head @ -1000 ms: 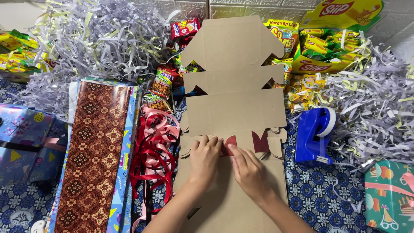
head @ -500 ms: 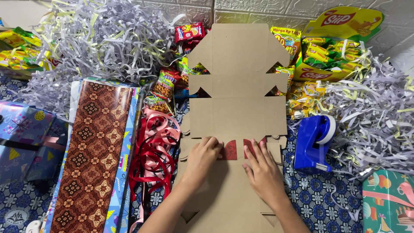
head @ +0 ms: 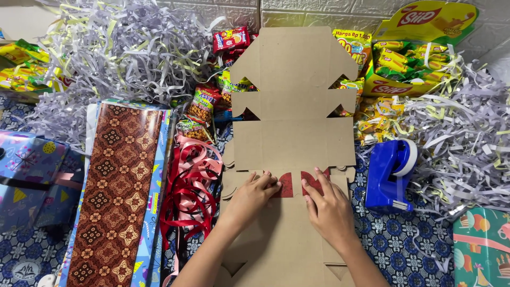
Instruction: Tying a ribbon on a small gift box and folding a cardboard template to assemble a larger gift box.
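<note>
A flat, unfolded brown cardboard box blank (head: 295,117) lies lengthwise in the middle of the table. My left hand (head: 254,194) and my right hand (head: 326,204) press flat on its lower half, fingertips at a fold line. Between the hands two red patches (head: 297,184) show through cut-outs in the cardboard. Neither hand holds anything; the fingers lie spread against the board.
A blue tape dispenser (head: 390,172) stands right of the cardboard. Red and pink ribbons (head: 194,183) and rolls of patterned wrapping paper (head: 117,191) lie to the left. Shredded paper (head: 122,53) and snack packets (head: 406,64) fill the back. A wrapped box (head: 481,247) sits at lower right.
My hands have moved apart along the fold, the right one sliding to the right, and more of the red patches shows between them.
</note>
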